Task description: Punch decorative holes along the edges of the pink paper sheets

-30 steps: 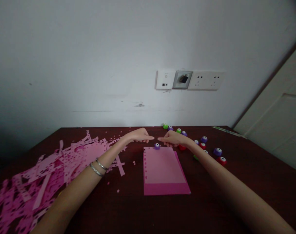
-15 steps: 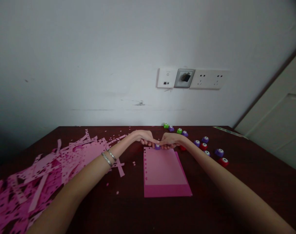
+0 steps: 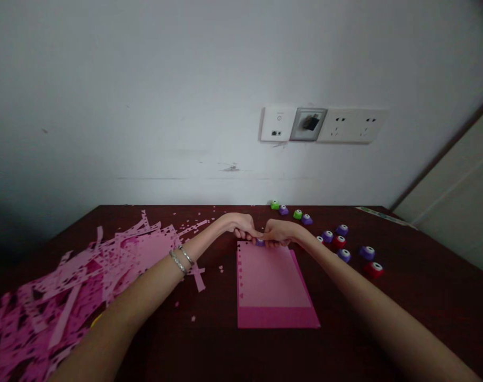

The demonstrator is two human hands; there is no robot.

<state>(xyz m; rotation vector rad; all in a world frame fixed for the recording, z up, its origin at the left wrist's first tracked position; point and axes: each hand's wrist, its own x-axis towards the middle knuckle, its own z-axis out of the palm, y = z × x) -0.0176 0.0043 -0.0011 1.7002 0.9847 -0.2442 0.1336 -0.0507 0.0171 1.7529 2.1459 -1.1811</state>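
A small purple paper punch [image 3: 260,242] sits on the far edge of a light pink sheet [image 3: 270,276]. That sheet lies on a darker pink sheet [image 3: 281,316] on the dark wooden table [image 3: 368,318]. My left hand [image 3: 240,225] and my right hand [image 3: 278,232] meet over the punch, fingers curled and pressed down on it, so only a sliver of it shows. Holes run down the light sheet's left edge. My left wrist wears two silver bangles [image 3: 181,260].
A heap of punched pink paper strips [image 3: 78,281] covers the table's left side, with tiny scraps scattered nearby. Several more small punches, purple [image 3: 367,252], red [image 3: 375,268] and green [image 3: 297,214], lie at the back right. Wall sockets [image 3: 352,125] are above; a door stands at right.
My hands came together from just apart and closed down onto the purple punch. The view shifted slightly left, so things sit a little further right.
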